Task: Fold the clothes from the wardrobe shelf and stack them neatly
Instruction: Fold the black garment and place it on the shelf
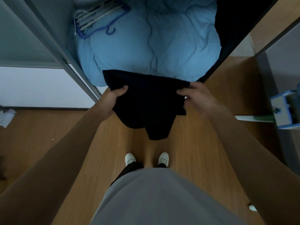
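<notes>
While you stand at the open wardrobe, your left hand point(113, 98) and your right hand point(197, 95) each grip one side of a black cloth point(146, 101). Its top edge is stretched between them, just in front of the blue blanket point(162, 43) on the shelf. Its lower part hangs down above the wooden floor point(186, 151), in front of your white shoes point(130, 158).

Garment point(146, 101) held between left hand point(112, 101) and right hand point(197, 96), above floor point(194, 151), just before wardrobe shelf bearing duvet point(149, 46). Hangers point(99, 18) on duvet's rear left. Shoes point(146, 159) below garment.
</notes>
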Demonstrator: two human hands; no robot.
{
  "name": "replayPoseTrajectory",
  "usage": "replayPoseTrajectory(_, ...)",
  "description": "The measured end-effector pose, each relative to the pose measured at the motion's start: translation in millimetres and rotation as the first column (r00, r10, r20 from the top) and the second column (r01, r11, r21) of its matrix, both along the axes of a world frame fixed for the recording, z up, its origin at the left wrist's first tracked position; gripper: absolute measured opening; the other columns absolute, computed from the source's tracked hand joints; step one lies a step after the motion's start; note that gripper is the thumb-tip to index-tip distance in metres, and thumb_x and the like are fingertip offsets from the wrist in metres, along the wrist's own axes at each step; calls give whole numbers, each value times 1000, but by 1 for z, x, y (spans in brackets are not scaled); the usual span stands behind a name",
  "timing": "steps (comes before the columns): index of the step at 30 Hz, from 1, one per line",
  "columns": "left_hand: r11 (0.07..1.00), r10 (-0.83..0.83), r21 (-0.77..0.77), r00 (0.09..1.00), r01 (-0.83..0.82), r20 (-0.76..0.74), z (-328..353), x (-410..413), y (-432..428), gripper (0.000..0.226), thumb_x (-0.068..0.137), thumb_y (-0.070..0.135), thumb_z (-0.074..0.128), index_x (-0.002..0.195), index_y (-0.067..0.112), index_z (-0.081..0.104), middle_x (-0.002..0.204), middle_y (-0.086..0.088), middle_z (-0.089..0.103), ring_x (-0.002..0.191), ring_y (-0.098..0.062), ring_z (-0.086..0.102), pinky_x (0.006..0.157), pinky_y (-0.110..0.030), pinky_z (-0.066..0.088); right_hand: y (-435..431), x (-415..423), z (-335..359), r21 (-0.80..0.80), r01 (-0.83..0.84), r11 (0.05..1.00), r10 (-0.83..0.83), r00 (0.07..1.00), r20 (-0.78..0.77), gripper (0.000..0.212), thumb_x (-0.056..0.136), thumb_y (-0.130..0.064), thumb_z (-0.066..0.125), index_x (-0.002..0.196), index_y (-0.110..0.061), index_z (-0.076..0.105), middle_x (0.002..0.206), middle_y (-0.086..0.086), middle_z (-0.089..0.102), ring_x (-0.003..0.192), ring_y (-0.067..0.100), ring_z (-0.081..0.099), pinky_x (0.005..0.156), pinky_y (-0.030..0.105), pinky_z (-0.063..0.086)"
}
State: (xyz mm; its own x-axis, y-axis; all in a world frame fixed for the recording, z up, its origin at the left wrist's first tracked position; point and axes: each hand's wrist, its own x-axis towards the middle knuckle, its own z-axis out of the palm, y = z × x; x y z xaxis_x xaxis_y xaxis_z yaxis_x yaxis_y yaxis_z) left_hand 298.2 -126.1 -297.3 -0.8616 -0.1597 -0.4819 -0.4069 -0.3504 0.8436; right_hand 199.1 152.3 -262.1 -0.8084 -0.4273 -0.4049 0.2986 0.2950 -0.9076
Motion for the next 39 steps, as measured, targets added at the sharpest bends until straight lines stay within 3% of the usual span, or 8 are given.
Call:
replayPoseTrajectory(3,987,76,145,997,-76,5,8,-2,7,60,83,33,75,137,16,55,129,-1,68,118,-21,64,94,-33,53,3,3,-7,-250,92,964,-53,986,161,30,92,-38,66,113,-17,70,114,1,73,105,18,70,91,32,55)
replayPoseTrajectory(7,991,73,114,997,-70,-26,17,-8,20,47,88,31,71,131,19,58,125,0,70,114,-19,67,91,-33,55,-5,23,-31,9,10,1000,-10,997,77,31,85,-52,71,112,-42,58,105,-21,73,99,-2,69,80,13,54)
replayPoseTrajectory(10,993,83,86,995,-79,-50,22,-10,23,46,92,25,67,136,15,55,127,-2,69,116,-19,66,96,-34,53,-10,25,-39,41,218,975,-220,975,32,46,85,-49,73,124,-29,55,105,-13,71,86,-3,70,67,12,55)
replayPoseTrajectory(14,997,68,41,995,-64,-79,25,-11,22,44,94,24,66,135,18,54,125,0,69,113,-17,67,89,-29,56,-9,26,-48,50,187,981,-189,980,57,46,91,-39,69,130,-14,61,116,-2,72,103,13,71,95,34,56)
replayPoseTrajectory(19,997,81,-1,993,-81,-84,31,-12,19,45,93,26,67,136,19,52,123,1,70,108,-16,69,77,-27,59,-15,25,-45,-66,204,977,-195,974,118,37,91,-30,73,124,-14,67,112,-1,75,104,15,71,98,36,55)
replayPoseTrajectory(30,981,157,-109,986,-162,-46,17,-15,10,26,91,38,69,115,31,62,114,10,73,106,-11,69,94,-31,54,-22,4,-23,-168,241,956,-205,957,203,26,102,-20,54,125,-19,66,113,-2,74,108,20,69,86,37,58)
replayPoseTrajectory(35,992,130,7,991,-130,36,6,-12,16,62,87,44,71,141,23,50,127,4,68,116,-19,65,99,-41,52,-28,-1,-7,-270,312,911,-223,922,316,32,102,-18,49,132,-15,62,120,4,71,114,24,65,90,39,56)
replayPoseTrajectory(39,985,54,164,998,-58,28,6,-11,19,63,86,49,69,141,25,51,132,2,65,121,-23,62,97,-46,51,-29,-1,3,-443,338,830,-128,890,438,41,101,-11,42,141,-9,52,137,13,61,125,31,59,106,45,47)
